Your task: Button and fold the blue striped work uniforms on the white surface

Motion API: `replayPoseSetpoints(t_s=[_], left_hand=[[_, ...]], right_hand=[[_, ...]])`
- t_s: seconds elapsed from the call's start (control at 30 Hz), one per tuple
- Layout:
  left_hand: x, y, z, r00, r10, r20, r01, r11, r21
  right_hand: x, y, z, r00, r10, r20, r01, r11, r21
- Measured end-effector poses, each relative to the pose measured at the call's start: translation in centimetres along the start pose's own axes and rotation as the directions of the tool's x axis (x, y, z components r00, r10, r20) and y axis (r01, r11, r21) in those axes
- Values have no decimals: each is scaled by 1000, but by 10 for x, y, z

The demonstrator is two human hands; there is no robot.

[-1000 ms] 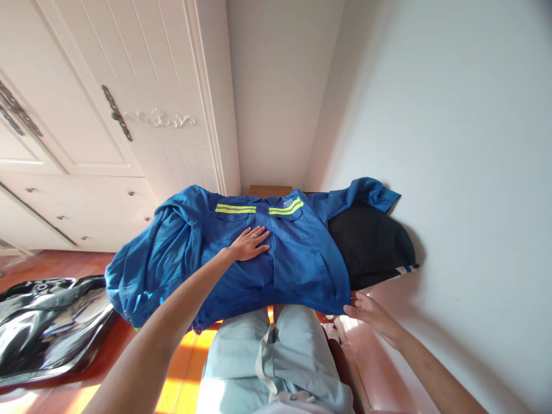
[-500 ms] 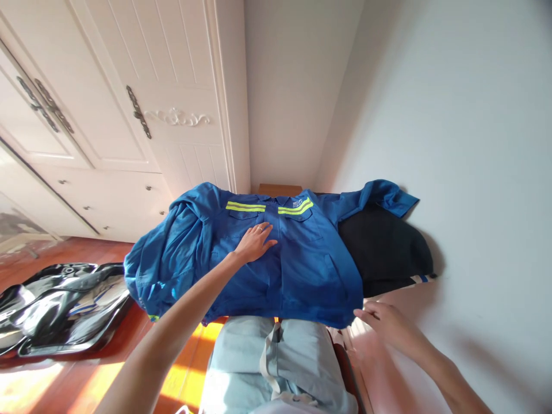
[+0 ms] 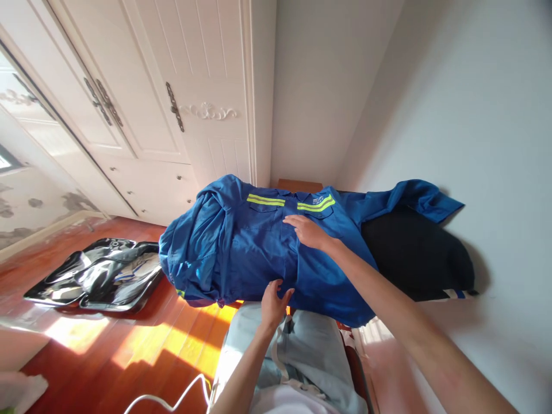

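A blue work jacket (image 3: 263, 256) with yellow reflective stripes across the chest lies spread front up, one sleeve bunched at the left and the other reaching right. Near its lower edge, by the front closure, my left hand (image 3: 273, 303) is open, thumb apart from the fingers, with a ring on one finger. Higher up, my right hand (image 3: 309, 231) is over the chest below the striped pocket, fingers stretched out and holding nothing. Whether either hand presses on the cloth I cannot tell.
Black cloth (image 3: 414, 253) lies under the right sleeve, beside the wall (image 3: 509, 172). Close to me is a pale grey-blue bag or cushion (image 3: 314, 345) with a strap. An open suitcase (image 3: 116, 276) lies on the wooden floor at left, before a white wardrobe (image 3: 150, 86). A white cable (image 3: 172, 402) curls below.
My right hand has moved from the jacket's lower right corner up onto its chest. My left hand has drawn back from mid-chest to the lower edge. The view has swung left.
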State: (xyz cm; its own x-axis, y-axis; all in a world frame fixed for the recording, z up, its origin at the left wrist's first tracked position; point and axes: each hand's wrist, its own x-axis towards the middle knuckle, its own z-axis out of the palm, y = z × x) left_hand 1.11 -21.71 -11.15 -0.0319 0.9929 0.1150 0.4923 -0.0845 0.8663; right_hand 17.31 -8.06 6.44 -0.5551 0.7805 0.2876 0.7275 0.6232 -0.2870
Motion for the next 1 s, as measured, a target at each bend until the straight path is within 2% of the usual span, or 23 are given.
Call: replayPoseSetpoints(t_s=[0.1, 0.2, 0.27, 0.33, 0.4, 0.47, 0.53, 0.63, 0.73, 0.83, 0.9, 1.0], left_hand=[[6, -1, 6, 998, 21, -52, -23, 999, -23], [6, -1, -5, 995, 63, -75, -69, 994, -87], [4, -6, -14, 994, 26, -103, -43, 985, -168], [3, -13, -18, 992, -57, -114, 31, 976, -216], [6, -19, -16, 987, -121, -107, 95, 970, -223], [9, -23, -12, 985, -138, -103, 113, 970, -217], [12, -24, -9, 975, -156, -157, 119, 968, -223], [14, -30, -17, 924, -183, -337, 107, 967, -232], [16, -47, -40, 834, -151, -530, 72, 983, -166], [21, -70, -70, 729, -100, -677, 107, 994, -32], [24, -86, -85, 716, -79, -694, 152, 987, 44], [25, -103, -96, 747, -140, -650, 223, 974, 47]], right_hand=[[27, 20, 17, 985, -30, 173, 52, 991, -126], [37, 30, 31, 975, -47, 216, 77, 989, -130], [38, 37, 39, 977, -56, 205, 83, 989, -124], [37, 43, 45, 986, -47, 161, 67, 991, -118], [34, 49, 50, 994, -24, 103, 35, 993, -111], [31, 54, 54, 999, -2, 51, 7, 995, -102], [27, 57, 56, 1000, 9, 11, -8, 996, -91], [24, 59, 57, 999, 11, -41, -14, 997, -73], [24, 62, 56, 996, 14, -90, -19, 999, -51], [23, 69, 59, 998, 18, -65, -19, 999, -28], [23, 75, 62, 1000, 22, -14, -22, 1000, -17], [22, 83, 66, 999, 33, 40, -32, 999, -10]])
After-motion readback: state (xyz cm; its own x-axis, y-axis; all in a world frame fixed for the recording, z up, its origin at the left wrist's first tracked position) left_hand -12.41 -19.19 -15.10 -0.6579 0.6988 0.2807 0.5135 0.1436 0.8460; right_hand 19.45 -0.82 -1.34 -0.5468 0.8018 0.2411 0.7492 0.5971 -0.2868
